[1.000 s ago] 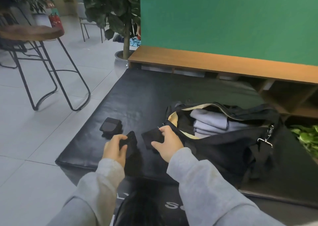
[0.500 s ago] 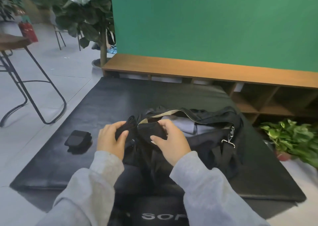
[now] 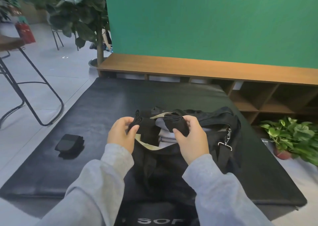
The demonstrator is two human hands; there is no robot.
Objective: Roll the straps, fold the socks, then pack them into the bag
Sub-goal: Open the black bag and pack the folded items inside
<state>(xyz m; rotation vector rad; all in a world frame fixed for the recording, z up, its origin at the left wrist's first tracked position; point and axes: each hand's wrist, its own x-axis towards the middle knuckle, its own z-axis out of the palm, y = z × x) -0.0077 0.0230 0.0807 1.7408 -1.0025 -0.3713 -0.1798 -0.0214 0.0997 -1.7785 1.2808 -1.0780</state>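
Observation:
An open black bag with a cream lining lies on the black mat, with folded pale clothes inside. My left hand pinches a black folded piece over the bag's left end. Over the bag's opening my right hand grips a second black bundle. Whether these two pieces are socks or straps I cannot tell. A third black folded bundle lies on the mat to the left of my hands.
A low wooden shelf runs under the green wall behind the mat. A potted green plant stands at the right. A metal-legged stool and a tall potted plant stand on the tiled floor at the left.
Both hands lifted their black pieces off the mat and carried them right, to above the bag's opening. The camera swung right, so the bundle on the mat now sits further left.

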